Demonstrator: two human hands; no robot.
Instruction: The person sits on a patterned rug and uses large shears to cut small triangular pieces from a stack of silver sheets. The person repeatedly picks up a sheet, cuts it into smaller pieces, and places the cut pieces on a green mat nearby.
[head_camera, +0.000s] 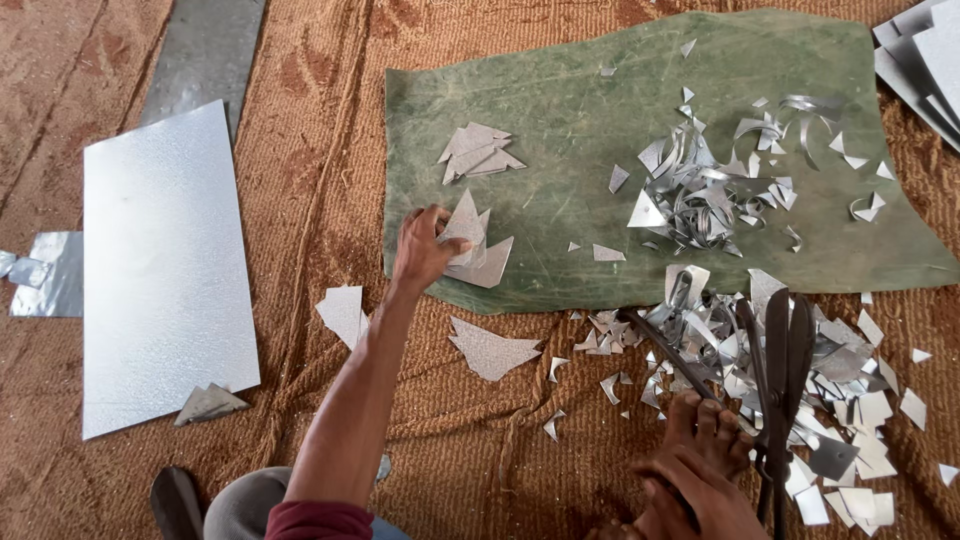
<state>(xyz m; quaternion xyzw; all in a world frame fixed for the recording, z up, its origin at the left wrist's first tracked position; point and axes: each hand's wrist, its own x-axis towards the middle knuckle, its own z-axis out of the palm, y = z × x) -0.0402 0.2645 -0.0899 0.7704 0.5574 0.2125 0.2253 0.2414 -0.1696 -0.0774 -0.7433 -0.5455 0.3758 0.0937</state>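
My left hand (424, 248) reaches out to the near left edge of a green mat (560, 130) and grips a small stack of triangular sheet-metal pieces (476, 247). A second pile of cut triangles (478, 152) lies on the mat further away. My right hand (700, 490) is at the bottom of the view, closed around the handles of large metal shears (775, 370) that stand upright on a heap of offcuts. A bare foot (705, 425) rests just above that hand.
A large flat metal sheet (160, 265) lies at the left on the brown woven floor covering. Curled metal strips and scraps (720, 180) litter the mat; more offcuts (840, 400) pile at the right. Loose triangles (490, 350) lie near my arm. Stacked sheets (925, 60) sit top right.
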